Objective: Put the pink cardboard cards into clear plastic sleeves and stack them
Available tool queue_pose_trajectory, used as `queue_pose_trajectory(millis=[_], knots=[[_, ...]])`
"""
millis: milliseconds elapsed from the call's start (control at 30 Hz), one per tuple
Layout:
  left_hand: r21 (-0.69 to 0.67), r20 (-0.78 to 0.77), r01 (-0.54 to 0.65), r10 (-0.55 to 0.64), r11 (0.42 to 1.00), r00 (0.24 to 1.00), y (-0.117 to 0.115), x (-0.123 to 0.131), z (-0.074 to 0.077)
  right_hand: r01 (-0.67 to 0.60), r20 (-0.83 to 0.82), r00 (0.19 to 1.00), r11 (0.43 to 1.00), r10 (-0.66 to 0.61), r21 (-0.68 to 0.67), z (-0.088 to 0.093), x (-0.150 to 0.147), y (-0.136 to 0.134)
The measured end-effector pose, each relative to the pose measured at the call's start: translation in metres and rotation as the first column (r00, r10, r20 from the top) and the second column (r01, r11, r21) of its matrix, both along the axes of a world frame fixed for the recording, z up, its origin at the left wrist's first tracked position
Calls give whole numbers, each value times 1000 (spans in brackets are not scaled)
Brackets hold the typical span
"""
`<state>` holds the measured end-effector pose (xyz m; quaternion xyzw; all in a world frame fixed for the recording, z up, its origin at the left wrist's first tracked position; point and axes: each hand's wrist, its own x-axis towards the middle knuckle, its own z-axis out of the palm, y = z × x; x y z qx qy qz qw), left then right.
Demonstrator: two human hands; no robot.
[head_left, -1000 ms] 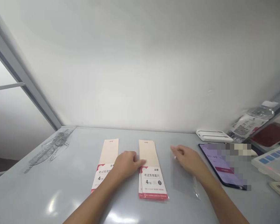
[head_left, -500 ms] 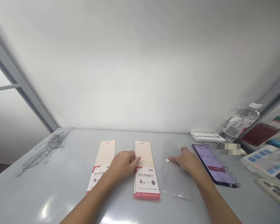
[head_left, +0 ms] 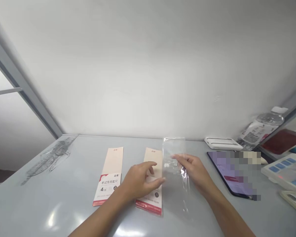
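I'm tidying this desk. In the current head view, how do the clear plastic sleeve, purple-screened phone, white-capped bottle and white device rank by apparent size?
1. Clear plastic sleeve
2. Purple-screened phone and white-capped bottle: too alike to rank
3. White device

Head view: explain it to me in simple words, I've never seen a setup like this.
There's no machine: these are a person's bare hands, the right hand and left hand, seen from a camera worn on the head, looking forward and down. The right pinches a clear plastic sleeve. The left is open over cream-topped packaging; whether its thumb touches the sleeve is unclear. Similar packaging lies further left on the grey desk. A phone and a bottle are on the right.
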<state>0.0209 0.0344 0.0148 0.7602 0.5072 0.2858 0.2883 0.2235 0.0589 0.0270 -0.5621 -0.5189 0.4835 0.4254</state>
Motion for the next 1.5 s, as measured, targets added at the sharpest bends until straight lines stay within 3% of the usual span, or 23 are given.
queue_pose_trajectory(millis=[133, 267, 500, 667, 767, 833, 933, 1033, 1133, 1200, 1267, 1500], knots=[[21, 41, 48, -49, 999, 998, -7, 7, -6, -136, -68, 989, 990, 134, -40, 0, -15, -9], [-31, 55, -12, 14, 999, 998, -7, 10, -10, -213, -135, 969, 976, 207, -36, 1, -20, -12], [-207, 216, -101, 146, 973, 965, 2, 6, -10, -174, -203, 967, 980, 151, -100, 4, -17, -12], [-376, 468, 51, 142, 925, 872, 10, 2, -4, -134, -247, 963, 988, 110, -81, 1, -13, -8], [-420, 500, 95, 143, 902, 854, 15, -2, 2, -113, -255, 963, 990, 89, -84, -2, -11, -5], [-422, 408, 31, 159, 906, 899, 18, -7, 5, -100, -250, 966, 988, 67, -120, -4, -11, -4], [-255, 45, -269, 290, 929, 956, 24, -25, 7, -66, -237, 971, 983, 24, -173, -5, -12, -4], [-85, -343, -532, 477, 842, 809, 35, -55, 9, -67, -226, 974, 979, 22, -194, -4, -14, -6], [-52, -604, -637, 484, 769, 633, 42, -87, 13, -87, -237, 971, 977, 39, -194, -4, -16, -7], [-41, -681, -683, 480, 729, 553, 43, -100, 18, -92, -247, 968, 978, 45, -185, -4, -16, -8], [-83, -708, -704, 456, 706, 540, 41, -105, 23, -85, -248, 968, 981, 40, -174, -3, -17, -8], [-276, -594, -629, 385, 727, 706, 37, -96, 25, -75, -252, 967, 986, 36, -147, -3, -15, -8]])
